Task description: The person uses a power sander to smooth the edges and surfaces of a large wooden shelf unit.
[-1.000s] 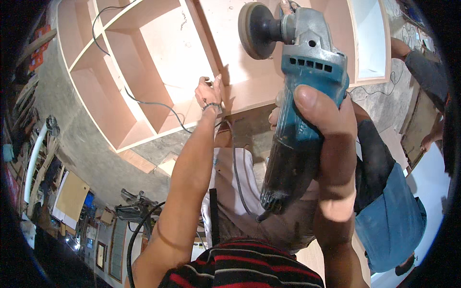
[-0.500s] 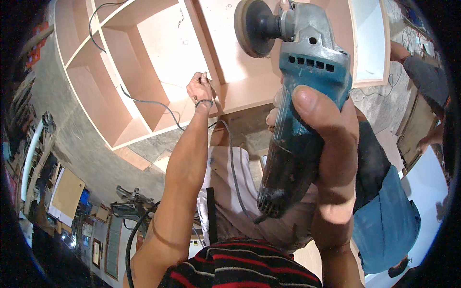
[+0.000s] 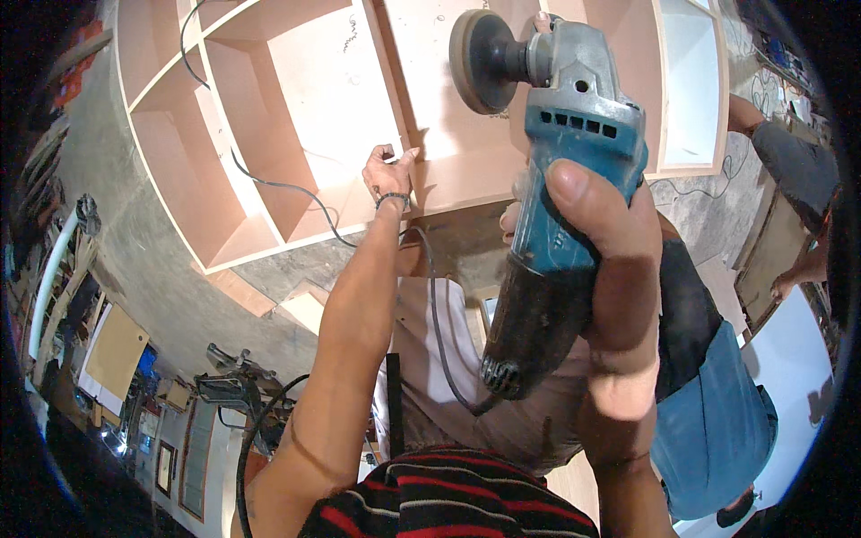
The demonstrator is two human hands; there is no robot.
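A: Where is the angle grinder (image 3: pixel 574 242)?
B: Up in front of the wearer's chest, in the right hand (image 3: pixel 619 215). Its fingers are clamped around the teal body, thumb across the near face.

A: And the left hand (image 3: pixel 387 177)?
B: It is by the front edge of the wooden cabinet (image 3: pixel 336 202), at the lower end of a divider (image 3: pixel 387 81). Its fingers curl, with a gap by the thumb; I can't tell whether they grip anything.

A: Which step is this?
B: I'd call it handling the grinder off the work: the disc (image 3: pixel 464 63) appears raised clear of the wood. Whether it spins, I can't tell.

A: What would a next move call for?
B: In my judgement, a firm grip, and the left hand and power cord (image 3: pixel 437 332) kept away from the disc. The cord loops from the tool's rear, passes under the left arm (image 3: pixel 354 314) and crosses the compartments.

A: Any open room?
B: The broad pale panel (image 3: pixel 444 125) behind the disc offers some, bounded by the divider on the left and the front edge below. On the right, a person in blue (image 3: pixel 713 421) is near, so swinging that way looks tight.
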